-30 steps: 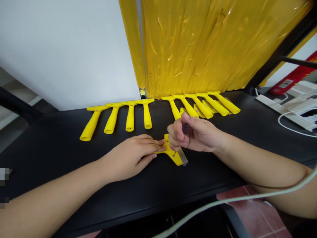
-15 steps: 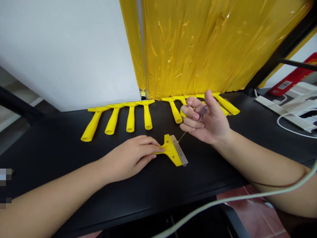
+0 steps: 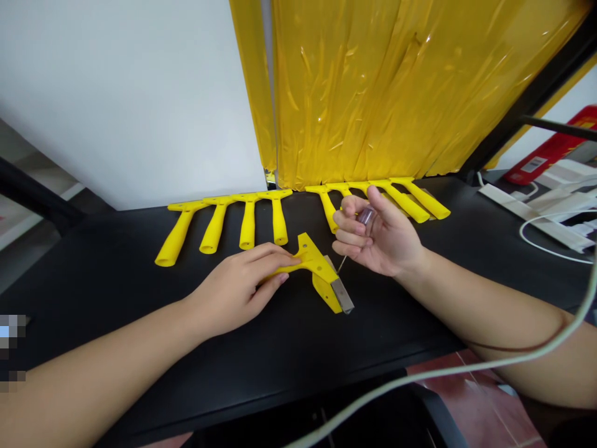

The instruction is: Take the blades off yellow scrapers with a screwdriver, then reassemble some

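My left hand (image 3: 247,283) is closed around the handle of a yellow scraper (image 3: 311,258), its wide head turned toward the right. Below that head a separate yellow plate (image 3: 325,294) shows, angled away from it, with a grey metal blade strip (image 3: 344,296) at the right edge. Curled palm-up, my right hand (image 3: 387,239) grips a screwdriver (image 3: 367,216) by its clear purplish handle. The thin shaft slants down to the blade side of the scraper head; its tip is hidden there.
Several yellow scraper handles (image 3: 214,227) lie in a row along the back of the black table (image 3: 261,367), with more yellow scrapers (image 3: 422,196) behind my right hand. A white power strip (image 3: 536,214) with cables stands at right. A pale cable (image 3: 420,378) crosses the foreground.
The scraper's handle piece has tilted up and back from the yellow plate, which now shows beneath it. My right hand has shifted slightly left and down with the screwdriver.
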The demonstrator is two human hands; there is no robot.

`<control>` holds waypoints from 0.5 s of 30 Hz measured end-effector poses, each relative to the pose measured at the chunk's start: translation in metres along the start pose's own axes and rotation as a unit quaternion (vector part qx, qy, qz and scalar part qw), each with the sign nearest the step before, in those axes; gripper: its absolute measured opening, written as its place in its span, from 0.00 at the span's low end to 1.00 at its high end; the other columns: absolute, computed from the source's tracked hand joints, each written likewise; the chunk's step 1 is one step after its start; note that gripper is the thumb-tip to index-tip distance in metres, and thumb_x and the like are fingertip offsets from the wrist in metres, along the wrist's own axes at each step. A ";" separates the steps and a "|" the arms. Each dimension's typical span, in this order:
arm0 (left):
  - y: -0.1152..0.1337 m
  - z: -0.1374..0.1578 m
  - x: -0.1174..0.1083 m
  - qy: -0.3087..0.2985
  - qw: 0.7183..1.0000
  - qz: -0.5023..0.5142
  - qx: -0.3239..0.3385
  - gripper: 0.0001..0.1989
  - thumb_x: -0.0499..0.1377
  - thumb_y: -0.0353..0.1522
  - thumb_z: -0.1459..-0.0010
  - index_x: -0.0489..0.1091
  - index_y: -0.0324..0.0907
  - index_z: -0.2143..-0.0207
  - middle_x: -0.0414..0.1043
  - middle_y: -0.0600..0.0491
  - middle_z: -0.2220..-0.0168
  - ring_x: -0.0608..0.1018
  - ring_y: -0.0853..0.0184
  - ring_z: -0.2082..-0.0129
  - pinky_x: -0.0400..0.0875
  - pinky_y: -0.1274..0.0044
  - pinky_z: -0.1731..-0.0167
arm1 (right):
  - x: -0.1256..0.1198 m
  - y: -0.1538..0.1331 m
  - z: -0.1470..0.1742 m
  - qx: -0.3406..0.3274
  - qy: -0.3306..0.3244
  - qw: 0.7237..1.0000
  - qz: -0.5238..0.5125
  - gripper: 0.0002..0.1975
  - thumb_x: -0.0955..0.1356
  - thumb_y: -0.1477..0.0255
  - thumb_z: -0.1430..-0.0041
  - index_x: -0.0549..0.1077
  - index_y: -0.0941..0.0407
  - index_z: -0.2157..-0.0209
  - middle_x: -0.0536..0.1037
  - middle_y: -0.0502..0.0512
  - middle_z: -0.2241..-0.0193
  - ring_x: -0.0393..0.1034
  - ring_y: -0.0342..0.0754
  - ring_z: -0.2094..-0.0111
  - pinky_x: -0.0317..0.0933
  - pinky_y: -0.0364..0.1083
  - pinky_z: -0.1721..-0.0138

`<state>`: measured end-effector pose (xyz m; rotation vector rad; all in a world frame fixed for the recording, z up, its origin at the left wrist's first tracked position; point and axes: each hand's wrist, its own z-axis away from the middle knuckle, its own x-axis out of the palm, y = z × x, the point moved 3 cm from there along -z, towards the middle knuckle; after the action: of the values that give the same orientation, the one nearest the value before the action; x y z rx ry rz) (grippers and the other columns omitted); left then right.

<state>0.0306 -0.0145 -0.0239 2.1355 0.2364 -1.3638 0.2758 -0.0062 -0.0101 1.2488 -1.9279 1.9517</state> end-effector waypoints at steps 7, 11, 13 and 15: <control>0.000 0.000 -0.001 0.012 1.000 0.002 -0.011 0.15 0.55 0.32 0.27 0.71 0.49 0.41 0.74 0.52 0.43 0.79 0.63 0.44 0.74 0.71 0.43 | 0.002 0.012 -0.002 0.038 0.048 0.998 0.006 0.21 0.65 0.58 0.26 0.70 0.56 0.72 0.57 0.43 0.79 0.43 0.38 0.80 0.62 0.42 0.69; -0.001 -0.001 0.000 0.007 1.000 -0.001 -0.008 0.15 0.55 0.32 0.27 0.71 0.49 0.41 0.74 0.52 0.43 0.78 0.64 0.43 0.73 0.72 0.42 | 0.001 0.011 -0.002 0.009 0.066 0.998 0.002 0.21 0.64 0.60 0.25 0.68 0.56 0.73 0.56 0.43 0.79 0.43 0.39 0.80 0.61 0.41 0.69; -0.001 -0.001 0.000 0.011 1.000 -0.001 -0.009 0.15 0.55 0.32 0.27 0.71 0.49 0.41 0.74 0.52 0.43 0.78 0.64 0.44 0.73 0.72 0.42 | 0.001 0.013 -0.002 0.014 0.078 0.997 -0.001 0.21 0.65 0.60 0.26 0.68 0.56 0.73 0.56 0.43 0.78 0.43 0.39 0.80 0.61 0.41 0.69; -0.001 -0.001 0.000 0.014 1.000 -0.002 -0.012 0.15 0.55 0.32 0.27 0.71 0.49 0.41 0.74 0.52 0.43 0.78 0.64 0.44 0.74 0.72 0.42 | 0.001 0.015 -0.003 0.020 0.086 0.996 -0.005 0.21 0.67 0.59 0.27 0.67 0.56 0.73 0.56 0.43 0.78 0.43 0.39 0.79 0.61 0.41 0.69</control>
<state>0.0308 -0.0132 -0.0236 2.1364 0.2675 -1.3270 0.2649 -0.0070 -0.0205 1.0565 -1.8049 2.0304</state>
